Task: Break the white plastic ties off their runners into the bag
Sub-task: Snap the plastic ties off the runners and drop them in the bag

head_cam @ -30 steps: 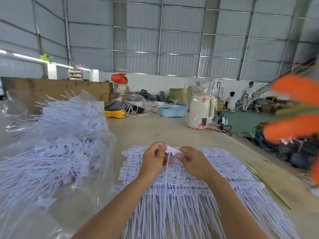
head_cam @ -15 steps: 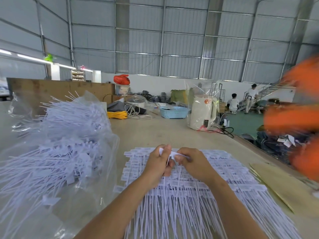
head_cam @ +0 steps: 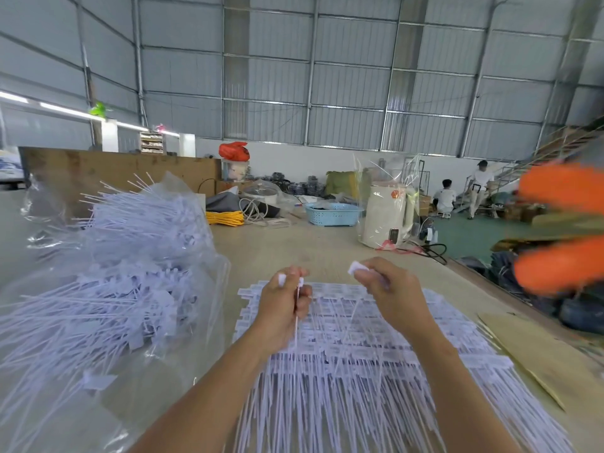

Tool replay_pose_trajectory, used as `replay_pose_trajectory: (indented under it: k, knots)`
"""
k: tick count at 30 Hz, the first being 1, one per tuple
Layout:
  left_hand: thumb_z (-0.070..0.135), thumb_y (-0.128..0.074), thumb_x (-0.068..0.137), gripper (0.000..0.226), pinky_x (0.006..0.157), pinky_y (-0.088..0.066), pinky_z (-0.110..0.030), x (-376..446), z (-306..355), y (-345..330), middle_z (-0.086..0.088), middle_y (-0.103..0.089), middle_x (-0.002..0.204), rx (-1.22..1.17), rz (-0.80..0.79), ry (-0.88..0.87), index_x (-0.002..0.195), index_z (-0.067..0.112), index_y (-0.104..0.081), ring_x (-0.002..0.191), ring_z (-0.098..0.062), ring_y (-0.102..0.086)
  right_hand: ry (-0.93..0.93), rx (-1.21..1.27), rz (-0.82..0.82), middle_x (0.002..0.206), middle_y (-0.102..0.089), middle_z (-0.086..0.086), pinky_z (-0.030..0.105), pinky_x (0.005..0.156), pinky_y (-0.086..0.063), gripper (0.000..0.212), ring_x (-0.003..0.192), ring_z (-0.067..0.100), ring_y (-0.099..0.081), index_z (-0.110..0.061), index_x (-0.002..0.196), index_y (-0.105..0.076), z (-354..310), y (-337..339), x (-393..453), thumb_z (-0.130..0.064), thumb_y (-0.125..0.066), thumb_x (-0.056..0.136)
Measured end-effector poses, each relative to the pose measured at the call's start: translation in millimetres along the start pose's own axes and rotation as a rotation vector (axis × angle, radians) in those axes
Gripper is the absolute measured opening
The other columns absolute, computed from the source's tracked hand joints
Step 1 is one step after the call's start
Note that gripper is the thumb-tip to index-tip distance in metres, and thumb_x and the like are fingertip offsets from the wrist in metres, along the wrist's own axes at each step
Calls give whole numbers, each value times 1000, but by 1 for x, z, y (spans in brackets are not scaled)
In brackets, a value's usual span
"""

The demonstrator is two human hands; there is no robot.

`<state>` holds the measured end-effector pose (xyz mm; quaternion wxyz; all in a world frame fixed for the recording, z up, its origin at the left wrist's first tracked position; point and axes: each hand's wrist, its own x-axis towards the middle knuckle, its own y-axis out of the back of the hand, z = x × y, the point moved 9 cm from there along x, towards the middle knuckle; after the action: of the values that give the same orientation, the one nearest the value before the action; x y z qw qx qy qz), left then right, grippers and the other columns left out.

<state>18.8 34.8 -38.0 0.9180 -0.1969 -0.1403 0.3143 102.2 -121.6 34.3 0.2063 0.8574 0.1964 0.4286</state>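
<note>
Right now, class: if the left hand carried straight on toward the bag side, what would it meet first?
Probably the clear plastic bag of loose ties; the left hand, pinching one tie, has only bare table between, though depth is uncertain.

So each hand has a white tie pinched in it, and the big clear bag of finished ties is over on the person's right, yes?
Not quite: the head view shows the clear bag of ties on the person's left, not the right. The rest holds: the left hand and the right hand each pinch a white tie piece above the pile of ties on the table.
</note>
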Motion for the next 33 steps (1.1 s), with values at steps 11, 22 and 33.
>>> replay_pose_trajectory:
  k: [11,22,33]
  knots:
    - [59,-48,78,46,46,-34,-18,-24,10,-50,11,-47,52,348,-172,-246,79,14,-56,45,-3,-40,149,187,-134,75,-55,5,16,61,-41,33,66,10,-52,-17,117,-49,-39,-15,-9,3,-52,91]
    - [31,-39,101,33,36,-26,-18,-6,-12,-14,-3,-48,57,-51,-38,72,92,4,-57,38,-8,-37,-129,706,225,59,-58,-3,14,47,-33,23,50,6,-37,-7,76,-66,9,49,-5,-6,-50,93]
    - [19,-48,99,26,42,-32,-20,-8,-9,-22,-4,-48,58,320,-106,-94,74,12,-48,44,-10,-42,-56,142,-276,77,-52,-11,14,61,-40,35,65,-2,-50,-16,120,-44,2,-56,-12,-7,-58,90]
